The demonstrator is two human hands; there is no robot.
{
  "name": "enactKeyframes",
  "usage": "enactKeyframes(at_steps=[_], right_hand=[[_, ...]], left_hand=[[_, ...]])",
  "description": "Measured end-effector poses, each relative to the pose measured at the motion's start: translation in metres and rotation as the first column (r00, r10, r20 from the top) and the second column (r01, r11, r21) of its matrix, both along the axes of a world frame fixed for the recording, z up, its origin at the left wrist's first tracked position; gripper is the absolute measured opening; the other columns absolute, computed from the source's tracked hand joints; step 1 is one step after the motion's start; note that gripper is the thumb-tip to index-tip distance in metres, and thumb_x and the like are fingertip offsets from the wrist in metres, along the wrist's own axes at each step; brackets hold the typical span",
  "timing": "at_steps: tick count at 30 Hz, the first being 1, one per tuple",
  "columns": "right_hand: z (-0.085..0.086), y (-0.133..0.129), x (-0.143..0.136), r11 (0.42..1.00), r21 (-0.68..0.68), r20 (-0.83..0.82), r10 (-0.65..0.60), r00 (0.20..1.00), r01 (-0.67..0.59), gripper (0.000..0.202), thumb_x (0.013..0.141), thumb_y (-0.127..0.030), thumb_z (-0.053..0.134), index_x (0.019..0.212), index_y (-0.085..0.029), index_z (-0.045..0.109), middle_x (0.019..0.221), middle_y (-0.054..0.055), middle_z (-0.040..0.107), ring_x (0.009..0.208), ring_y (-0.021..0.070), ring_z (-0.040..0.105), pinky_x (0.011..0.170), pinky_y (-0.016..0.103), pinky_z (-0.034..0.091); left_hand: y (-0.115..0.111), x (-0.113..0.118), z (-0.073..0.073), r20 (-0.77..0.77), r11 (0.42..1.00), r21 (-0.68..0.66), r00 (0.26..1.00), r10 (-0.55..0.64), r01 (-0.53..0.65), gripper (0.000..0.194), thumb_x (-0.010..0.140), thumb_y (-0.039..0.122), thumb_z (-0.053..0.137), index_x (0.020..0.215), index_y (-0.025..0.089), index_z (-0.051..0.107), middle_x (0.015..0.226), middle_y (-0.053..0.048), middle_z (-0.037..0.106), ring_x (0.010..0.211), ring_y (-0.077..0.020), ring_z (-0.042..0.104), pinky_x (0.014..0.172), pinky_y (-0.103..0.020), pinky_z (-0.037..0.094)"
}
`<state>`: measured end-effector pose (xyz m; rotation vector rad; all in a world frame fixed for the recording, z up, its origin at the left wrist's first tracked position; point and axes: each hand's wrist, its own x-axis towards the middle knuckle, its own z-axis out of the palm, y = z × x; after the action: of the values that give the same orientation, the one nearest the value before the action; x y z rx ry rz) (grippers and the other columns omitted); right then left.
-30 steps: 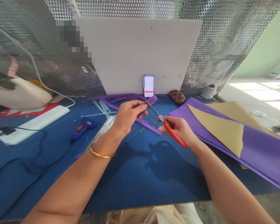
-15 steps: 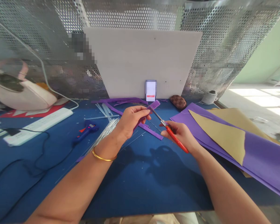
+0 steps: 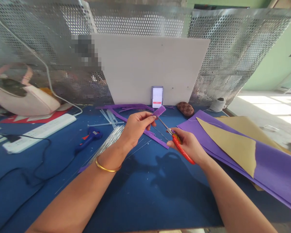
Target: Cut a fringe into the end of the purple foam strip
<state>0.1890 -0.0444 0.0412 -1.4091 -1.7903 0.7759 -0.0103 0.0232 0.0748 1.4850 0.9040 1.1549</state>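
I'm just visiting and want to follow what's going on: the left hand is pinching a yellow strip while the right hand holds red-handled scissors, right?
Not quite: the strip pinched in the left hand is purple, not yellow, as the head view shows. The right hand does hold red-handled scissors.

Scissors w/ glossy plastic hndls & smooth metal blades; purple strip matt, ribbed, paper/cloth unclear; table matt, smooth; perf. screen shiny metal; bangle polished metal; pwr strip smooth plastic
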Motion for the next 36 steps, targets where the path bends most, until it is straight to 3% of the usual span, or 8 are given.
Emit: enactKeyframes(at_steps=[11, 21, 32, 36], right_hand=[[0.0008, 0.0011, -0.0004, 1.0, -0.007, 0.017, -0.018, 1.0, 0.018, 0.043, 0.073, -0.054, 0.07, 0.099, -0.02, 0.063, 0.064, -0.005, 0.038, 0.059, 0.0124, 0.031, 0.051, 0.024, 0.03], [0.0041, -0.0015, 0.0009, 0.999, -0.021, 0.002, -0.03, 1.0, 0.03, 0.033, 0.073, -0.049, 0.072, 0.086, -0.02, 0.062, 0.062, -0.006, 0.035, 0.058, 0.0113, 0.027, 0.051, 0.024, 0.028], [0.0022, -0.0004, 0.0028, 0.997, -0.061, -0.082, 0.037, 0.996, -0.043, 0.035, 0.072, -0.051, 0.072, 0.079, -0.019, 0.061, 0.063, -0.004, 0.039, 0.059, 0.0115, 0.031, 0.051, 0.025, 0.029], [0.0012, 0.0017, 0.0038, 0.996, -0.063, -0.111, 0.062, 0.992, -0.069, 0.036, 0.073, -0.052, 0.072, 0.083, -0.018, 0.062, 0.065, -0.004, 0.043, 0.059, 0.0118, 0.033, 0.052, 0.025, 0.03]], left_hand=[[-0.0024, 0.0005, 0.0023, -0.049, 0.999, 0.004, 0.998, -0.033, 0.033, 0.016, 0.078, 0.033, 0.068, 0.076, 0.017, 0.069, 0.065, -0.001, 0.063, 0.056, -0.011, 0.047, 0.057, -0.026, 0.037], [-0.0016, -0.0017, 0.0016, -0.035, 0.999, -0.018, 0.998, -0.051, 0.05, 0.017, 0.078, 0.033, 0.067, 0.073, 0.017, 0.068, 0.062, -0.001, 0.063, 0.056, -0.0113, 0.049, 0.057, -0.026, 0.038], [0.0007, -0.0036, 0.0029, 0.089, 0.982, -0.138, 0.989, -0.116, 0.128, 0.014, 0.075, 0.03, 0.071, 0.071, 0.017, 0.069, 0.06, 0.0, 0.061, 0.055, -0.0101, 0.048, 0.054, -0.024, 0.036], [-0.0007, -0.0042, 0.005, 0.064, 0.984, -0.116, 0.99, -0.126, 0.133, 0.014, 0.076, 0.031, 0.071, 0.074, 0.018, 0.069, 0.064, -0.001, 0.063, 0.057, -0.0107, 0.049, 0.057, -0.026, 0.038]])
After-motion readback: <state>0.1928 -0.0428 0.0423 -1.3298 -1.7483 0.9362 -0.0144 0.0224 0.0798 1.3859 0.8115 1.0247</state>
